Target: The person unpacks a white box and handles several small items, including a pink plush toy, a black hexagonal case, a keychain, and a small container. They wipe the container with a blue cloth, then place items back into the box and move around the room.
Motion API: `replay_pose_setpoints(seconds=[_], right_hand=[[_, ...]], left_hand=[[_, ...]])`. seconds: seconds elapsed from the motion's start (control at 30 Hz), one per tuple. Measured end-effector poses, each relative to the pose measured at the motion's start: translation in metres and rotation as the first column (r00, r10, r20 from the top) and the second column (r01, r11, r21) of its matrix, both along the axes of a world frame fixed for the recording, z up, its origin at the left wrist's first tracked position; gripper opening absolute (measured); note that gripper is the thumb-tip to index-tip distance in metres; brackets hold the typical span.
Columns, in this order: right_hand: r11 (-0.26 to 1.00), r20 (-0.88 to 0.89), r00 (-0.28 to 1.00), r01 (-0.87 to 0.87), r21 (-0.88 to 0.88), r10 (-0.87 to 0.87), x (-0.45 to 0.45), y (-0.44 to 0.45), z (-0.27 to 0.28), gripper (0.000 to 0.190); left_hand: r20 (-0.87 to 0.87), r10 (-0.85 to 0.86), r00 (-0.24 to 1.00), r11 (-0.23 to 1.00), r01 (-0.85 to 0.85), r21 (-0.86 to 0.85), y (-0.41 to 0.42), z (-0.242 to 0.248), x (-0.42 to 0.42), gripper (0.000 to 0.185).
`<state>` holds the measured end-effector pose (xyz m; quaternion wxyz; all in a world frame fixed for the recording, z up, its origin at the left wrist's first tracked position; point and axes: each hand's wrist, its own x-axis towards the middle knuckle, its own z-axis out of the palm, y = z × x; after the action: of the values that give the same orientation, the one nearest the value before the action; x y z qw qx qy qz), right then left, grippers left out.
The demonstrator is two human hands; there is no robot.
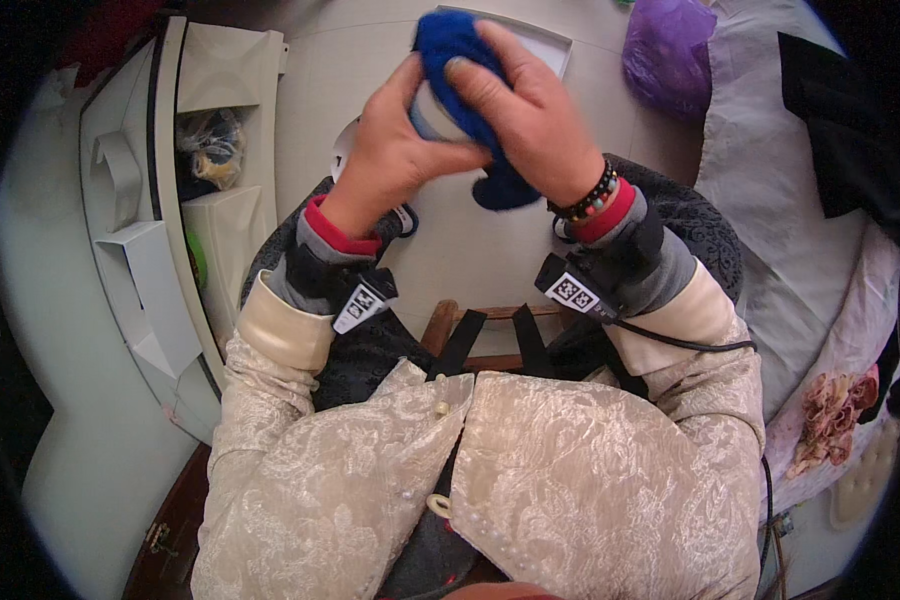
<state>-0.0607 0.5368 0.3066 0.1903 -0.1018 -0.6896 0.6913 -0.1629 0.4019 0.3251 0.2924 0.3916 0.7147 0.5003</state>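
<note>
My left hand [390,142] is shut around a pale, rounded object [436,116] with a bluish edge; fingers and cloth cover much of it, so its kind is unclear. My right hand [544,112] grips a dark blue cloth [446,34] pressed over the object's upper right side. One end of the cloth hangs below the right palm. Both hands are close together above the tiled floor, and the fingers are slightly blurred.
A shallow white tray [559,52] lies on the floor beyond my hands. White shelving [229,64] stands at left, holding a clear plastic bag [214,146]. At right are a purple plastic bag [667,56], a grey sheet [757,150] and black fabric [825,135]. A cable [675,343] runs along my right sleeve.
</note>
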Motion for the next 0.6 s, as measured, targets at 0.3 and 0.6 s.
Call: replay_pose_setpoints(seconds=[0.3, 0.6], right_hand=[[0.974, 0.185, 0.959, 0.223, -0.034, -0.213, -0.004, 0.018, -0.013, 0.028], [0.917, 0.309, 0.947, 0.197, -0.348, -0.087, -0.001, 0.027, -0.004, 0.040]], left_hand=[[-0.257, -0.118, 0.959, 0.985, 0.147, 0.095, 0.000, 0.006, 0.008, 0.072], [-0.351, -0.051, 0.935, 0.983, 0.109, 0.147, 0.002, 0.012, -0.011, 0.074]])
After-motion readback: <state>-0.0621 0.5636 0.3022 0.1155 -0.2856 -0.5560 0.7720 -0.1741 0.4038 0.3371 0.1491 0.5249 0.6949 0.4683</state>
